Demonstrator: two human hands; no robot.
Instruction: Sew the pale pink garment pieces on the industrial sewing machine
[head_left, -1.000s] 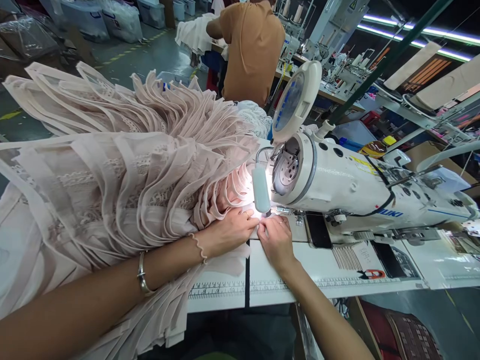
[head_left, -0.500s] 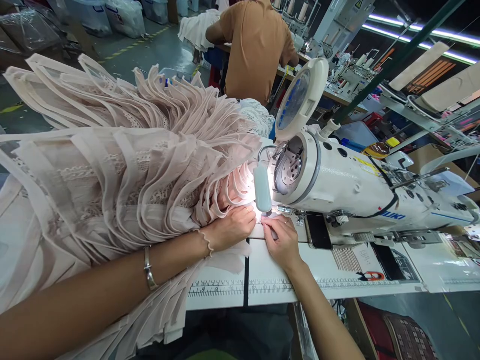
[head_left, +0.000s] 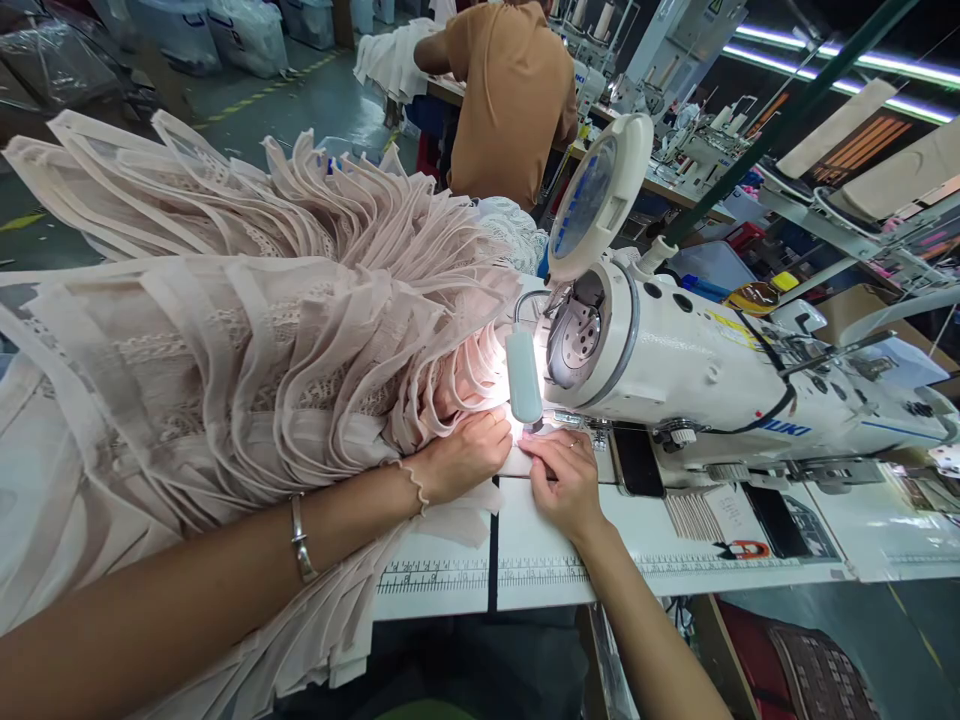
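Frame centre: left hand (head_left: 463, 455) & right hand (head_left: 564, 478) are pressing flat, grip holding down pale pink pleated fabric (head_left: 247, 340) at sewing machine (head_left: 675, 370) on counter (head_left: 540, 560). Likely soft, light, slippery; best pinched by the edge.

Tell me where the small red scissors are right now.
In the head view, the red scissors lie on the white table, right of the right hand, below the sewing machine.
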